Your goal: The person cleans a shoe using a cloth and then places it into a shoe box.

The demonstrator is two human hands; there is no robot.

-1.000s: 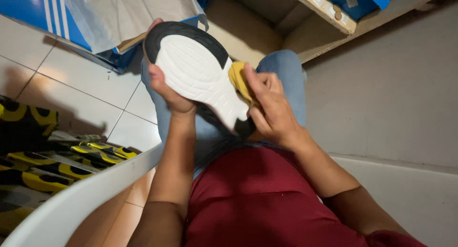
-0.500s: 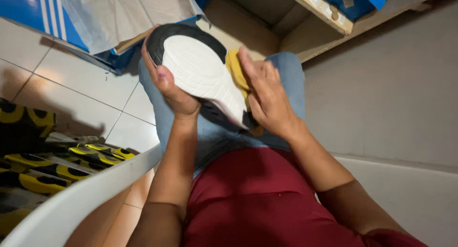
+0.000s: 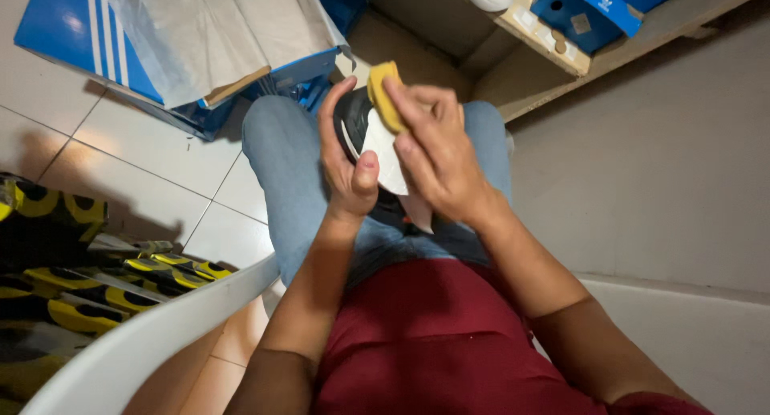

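Observation:
A black shoe with a white sole (image 3: 378,152) rests over my lap, turned on edge so only part of the sole shows. My left hand (image 3: 346,168) grips it from the left, thumb across the white sole. My right hand (image 3: 437,154) holds a yellow sponge (image 3: 383,96) and presses it against the upper end of the shoe. Most of the shoe is hidden behind both hands. I sit in blue jeans and a dark red shirt.
An open blue shoe box with white stripes and grey tissue paper (image 3: 172,42) lies on the tiled floor at upper left. Black-and-yellow items (image 3: 88,283) lie at left. A white curved chair edge (image 3: 152,335) is at lower left. Wooden shelf with blue boxes (image 3: 585,14) at top right.
The shoe has turned from sole-up to on edge and come closer over my lap. My right hand with the sponge moved up to its top end. The view shifted right.

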